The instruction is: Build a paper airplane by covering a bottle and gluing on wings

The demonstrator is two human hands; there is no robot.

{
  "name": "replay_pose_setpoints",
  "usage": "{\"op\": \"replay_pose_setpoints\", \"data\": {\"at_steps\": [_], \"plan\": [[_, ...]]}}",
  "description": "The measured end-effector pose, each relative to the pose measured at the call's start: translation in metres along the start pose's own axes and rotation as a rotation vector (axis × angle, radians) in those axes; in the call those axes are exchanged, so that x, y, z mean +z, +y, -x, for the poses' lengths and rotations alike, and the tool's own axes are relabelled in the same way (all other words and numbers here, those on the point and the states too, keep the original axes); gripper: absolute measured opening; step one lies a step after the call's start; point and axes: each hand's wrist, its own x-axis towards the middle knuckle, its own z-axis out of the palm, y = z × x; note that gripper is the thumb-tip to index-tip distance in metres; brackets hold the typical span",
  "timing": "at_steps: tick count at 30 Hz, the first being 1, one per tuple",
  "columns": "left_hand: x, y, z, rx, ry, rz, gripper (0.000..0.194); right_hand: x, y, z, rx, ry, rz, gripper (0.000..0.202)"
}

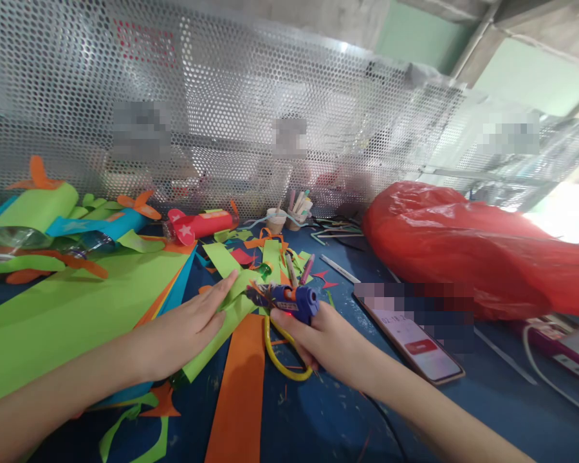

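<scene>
Perforated metal screening (222, 96) rose behind the blue tabletop (332, 411), and right at the centre of the head view was the action! Glue gun (289, 303) in play: the right hand (313, 334) had its fingers wrapped firmly around it, nozzle pointing left, right up against the lime-green paper (222, 344). Across came the left hand (188, 337), fingers stretched along that same paper; whether it pinched or merely pressed, I couldn't tell. Just below the gun sat a yellow loop (271, 350), with an orange strip (236, 399) alongside. Out right, a phone (424, 341) lay near a bulging red plastic bag (453, 247); off left, a red paper-wrapped craft (205, 225) rested on its side.
</scene>
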Motion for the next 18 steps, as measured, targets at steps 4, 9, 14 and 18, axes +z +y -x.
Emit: {"op": "replay_pose_setpoints", "data": {"at_steps": [4, 9, 14, 18], "plan": [[0.0, 0.001, 0.0, -0.02, -0.013, 0.003, 0.059, 0.003, -0.003, 0.003, 0.005, -0.05, -0.071, 0.038], [-0.001, 0.004, 0.001, -0.055, -0.031, 0.008, 0.062, -0.008, 0.002, -0.008, 0.042, 0.08, 0.018, 0.037], [-0.001, 0.002, 0.0, -0.058, -0.043, -0.01, 0.062, -0.013, 0.006, -0.012, 0.067, 0.102, 0.047, 0.044], [0.0, 0.0, -0.001, -0.046, -0.038, 0.005, 0.061, -0.004, 0.005, -0.005, 0.018, 0.034, -0.017, 0.04]]}}
